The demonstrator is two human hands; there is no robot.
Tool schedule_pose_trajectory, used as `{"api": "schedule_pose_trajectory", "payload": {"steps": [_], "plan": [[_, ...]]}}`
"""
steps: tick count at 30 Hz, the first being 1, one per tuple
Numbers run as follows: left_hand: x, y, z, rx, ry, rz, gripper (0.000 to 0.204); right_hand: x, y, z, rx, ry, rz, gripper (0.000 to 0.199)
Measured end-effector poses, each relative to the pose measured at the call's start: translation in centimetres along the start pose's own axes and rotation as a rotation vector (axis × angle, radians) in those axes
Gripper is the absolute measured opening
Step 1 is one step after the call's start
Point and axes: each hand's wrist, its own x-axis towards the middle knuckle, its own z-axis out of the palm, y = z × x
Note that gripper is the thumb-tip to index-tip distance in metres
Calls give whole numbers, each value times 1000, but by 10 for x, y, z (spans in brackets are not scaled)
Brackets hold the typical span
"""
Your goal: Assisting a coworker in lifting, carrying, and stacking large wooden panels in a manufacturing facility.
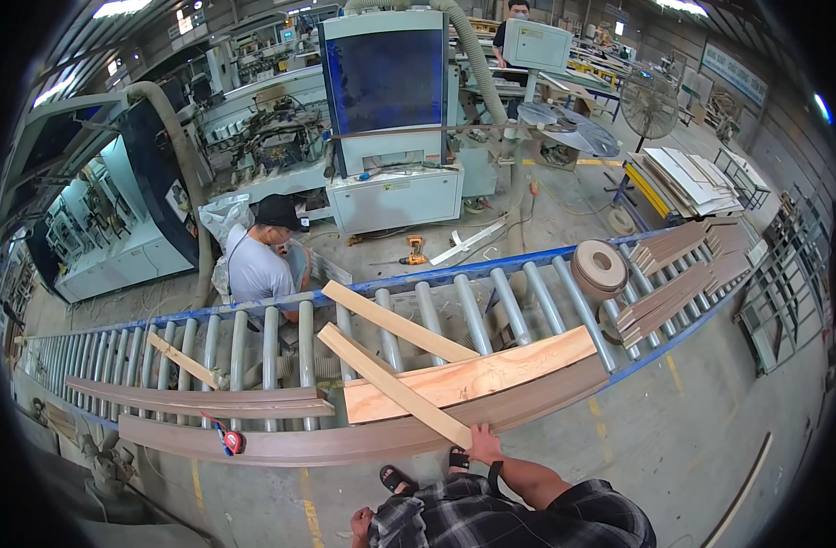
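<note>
My right hand (484,445) is closed on the near end of a pale wooden strip (391,382), which slants away to the left across the roller conveyor (295,344). Under the strip lie a wider light board (500,367) with a knotty face and a long brown board (281,447) along the near edge. Behind them a second pale strip (395,320) rests at an angle on the rollers. Close to my body, apart from the boards, my left hand (361,522) is loosely curled, with nothing visible in it. A red tape measure (232,442) sits on the brown board to the left.
Narrow brown boards (199,399) and a short strip (182,359) lie left on the rollers. Right are a brown edging roll (601,268) and stacked brown boards (665,301). Across the conveyor a person (263,260) crouches near an orange drill (415,250) and a large machine (395,196).
</note>
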Motion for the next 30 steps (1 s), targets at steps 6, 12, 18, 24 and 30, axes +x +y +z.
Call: {"api": "schedule_pose_trajectory", "payload": {"steps": [6,12,18,24,30], "plan": [[-8,14,-2,-88,-5,14,23,2,-1,2,3,-3,10,68],[-17,36,1,-15,23,4,22,3,-1,3,2,21,12,71],[-23,51,4,-41,11,-8,21,5,1,6,-1,17,8,70],[-27,57,6,-57,-5,13,16,4,0,5,2,17,13,68],[-29,55,8,-103,1,16,15,3,-1,1,19,2,22,66]]}}
